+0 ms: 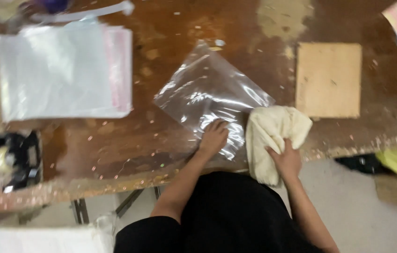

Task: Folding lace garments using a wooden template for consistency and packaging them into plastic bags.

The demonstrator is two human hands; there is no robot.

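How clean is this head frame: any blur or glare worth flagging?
Head view: motion blur softens everything, worst at the left, where the bag stack and tape dispenser smear; overhead light glares in white streaks on the clear bag under the left hand; the cloth in the right hand looks slightly overexposed.

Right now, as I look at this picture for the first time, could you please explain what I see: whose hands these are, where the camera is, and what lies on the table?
There is no machine here. A person wears one camera on the head, so you look down at that person's own two arms. The left hand presses flat on a clear plastic bag lying on a worn brown wooden table. The right hand grips a folded cream cloth at the table's edge, beside the bag's opening. Further left lies a stack of clear bags, and a black tape dispenser sits near the left edge. To the right is a flat square of cardboard. The picture is slightly blurred.
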